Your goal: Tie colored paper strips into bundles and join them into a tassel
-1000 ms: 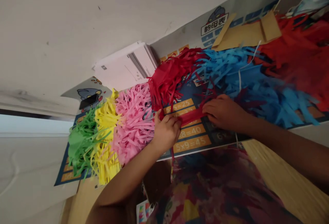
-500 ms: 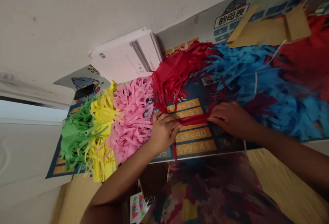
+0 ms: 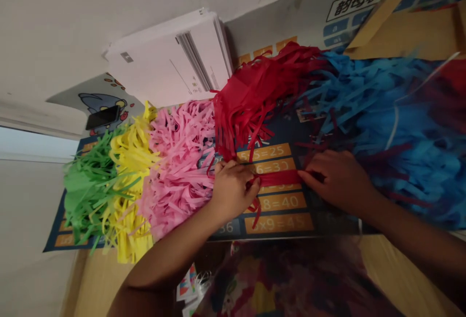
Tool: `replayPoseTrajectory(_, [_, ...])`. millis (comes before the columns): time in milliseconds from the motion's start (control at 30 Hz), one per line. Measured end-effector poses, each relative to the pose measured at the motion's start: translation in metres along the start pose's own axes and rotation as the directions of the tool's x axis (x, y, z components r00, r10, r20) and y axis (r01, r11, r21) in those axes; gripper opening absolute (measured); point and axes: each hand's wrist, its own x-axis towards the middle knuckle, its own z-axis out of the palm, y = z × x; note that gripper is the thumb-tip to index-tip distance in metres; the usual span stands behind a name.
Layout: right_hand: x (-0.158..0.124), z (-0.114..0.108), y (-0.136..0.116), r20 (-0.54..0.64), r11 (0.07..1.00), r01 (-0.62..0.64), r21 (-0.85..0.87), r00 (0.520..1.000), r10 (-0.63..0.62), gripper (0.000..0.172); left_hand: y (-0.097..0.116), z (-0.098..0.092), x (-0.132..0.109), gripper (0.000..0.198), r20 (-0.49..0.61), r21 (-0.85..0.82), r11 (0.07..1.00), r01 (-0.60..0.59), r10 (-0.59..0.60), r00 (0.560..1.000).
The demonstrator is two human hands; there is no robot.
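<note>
Between my hands a rolled red paper strip (image 3: 278,177) is stretched level over a printed multiplication chart (image 3: 276,201). My left hand (image 3: 235,188) is closed on its left end, where thin red fringes poke out below the fingers. At the right end, my right hand (image 3: 337,178) pinches the strip between thumb and fingers. Just above lies a heap of red fringed paper (image 3: 255,98). Pink fringed paper (image 3: 178,166) is left of my left hand, and blue fringed paper (image 3: 400,127) spreads beside and beyond my right hand.
Yellow fringed paper (image 3: 133,161) and green fringed paper (image 3: 87,181) lie at the far left. A dark phone (image 3: 104,118) rests behind them. A white box (image 3: 163,59) stands against the wall. Brown cardboard (image 3: 418,30) lies at the back right, and a white string (image 3: 395,125) crosses the blue paper.
The view has moved closer and shifted. Both hands keep hold of the red strip; the fringe ends under my left hand now curl instead of hanging straight down.
</note>
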Motion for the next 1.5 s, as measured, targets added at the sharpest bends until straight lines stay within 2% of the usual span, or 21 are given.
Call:
replayPoseTrajectory(67, [0.0,-0.001,0.0,-0.003,1.0,0.012,-0.011,1.0,-0.012,0.034,-0.002,0.001,-0.001,0.024,-0.005,-0.007,1.0,0.024,-0.024,1.0])
replayPoseTrajectory(133, [-0.002,-0.003,-0.003,-0.04,0.999,0.007,-0.046,0.999,-0.009,0.028,-0.004,0.002,-0.003,0.013,-0.071,0.003,1.0,0.006,-0.005,0.997])
replayPoseTrajectory(167, [-0.003,-0.006,-0.005,-0.072,0.997,0.015,-0.079,0.997,-0.021,0.024,-0.005,0.002,-0.004,0.015,-0.113,0.025,0.998,-0.052,0.054,0.992])
replayPoseTrajectory(233, [-0.005,-0.011,-0.013,-0.115,0.983,0.105,-0.153,0.986,-0.123,0.014,-0.005,0.001,-0.008,0.021,-0.151,0.117,0.962,-0.248,0.264,0.953])
replayPoseTrajectory(300, [-0.006,-0.015,-0.021,-0.093,0.945,0.268,-0.19,0.953,-0.289,0.018,-0.001,-0.004,-0.01,0.023,-0.095,0.235,0.871,-0.431,0.462,0.882])
replayPoseTrajectory(367, [-0.005,-0.017,-0.027,-0.037,0.9,0.39,-0.194,0.914,-0.404,0.02,0.006,-0.008,-0.011,0.023,-0.021,0.327,0.798,-0.506,0.541,0.841])
replayPoseTrajectory(433, [0.0,-0.016,-0.029,0.009,0.872,0.439,-0.217,0.894,-0.448,0.02,0.016,-0.012,-0.009,0.025,0.016,0.383,0.778,-0.499,0.534,0.845])
replayPoseTrajectory(533, [0.008,-0.014,-0.026,0.065,0.849,0.476,-0.228,0.878,-0.475,0.022,0.027,-0.011,-0.005,0.028,0.002,0.408,0.796,-0.446,0.488,0.873])
replayPoseTrajectory(633, [0.014,-0.015,-0.021,0.071,0.876,0.445,-0.189,0.895,-0.439,0.023,0.027,-0.004,-0.001,0.025,-0.058,0.405,0.819,-0.407,0.467,0.882])
replayPoseTrajectory(800, [0.013,-0.014,-0.029,-0.011,0.909,0.379,-0.175,0.922,-0.387,0.022,0.021,0.006,0.002,0.018,-0.149,0.466,0.801,-0.377,0.491,0.858])
replayPoseTrajectory(867, [0.01,-0.012,-0.039,-0.065,0.898,0.383,-0.219,0.912,-0.405,0.022,0.022,0.007,0.0,0.018,-0.17,0.476,0.8,-0.366,0.492,0.854])
replayPoseTrajectory(933, [0.006,-0.009,-0.045,-0.064,0.874,0.405,-0.269,0.898,-0.435,0.021,0.021,0.007,-0.005,0.018,-0.19,0.473,0.808,-0.351,0.482,0.855])
replayPoseTrajectory(1067, [-0.006,-0.004,-0.031,-0.101,0.865,0.424,-0.268,0.88,-0.463,0.022,0.012,0.008,-0.021,0.012,-0.208,0.461,0.815,-0.353,0.485,0.849])
replayPoseTrajectory(1167, [-0.015,-0.003,-0.006,-0.182,0.892,0.426,-0.153,0.875,-0.449,0.022,-0.001,0.01,-0.031,0.01,-0.267,0.36,0.871,-0.334,0.439,0.858])
replayPoseTrajectory(1233, [-0.017,-0.001,0.006,-0.213,0.92,0.391,-0.031,0.896,-0.389,0.022,-0.008,0.009,-0.034,0.009,-0.302,0.235,0.924,-0.3,0.363,0.881])
replayPoseTrajectory(1367, [-0.014,0.004,0.016,-0.138,0.948,0.271,0.17,0.959,-0.249,0.027,-0.014,0.007,-0.032,0.013,-0.262,-0.011,0.978,-0.208,0.198,0.944])
replayPoseTrajectory(1500, [-0.012,0.005,0.016,-0.065,0.948,0.18,0.264,0.984,-0.169,0.026,-0.014,0.005,-0.028,0.018,-0.209,-0.113,0.986,-0.12,0.095,0.973])
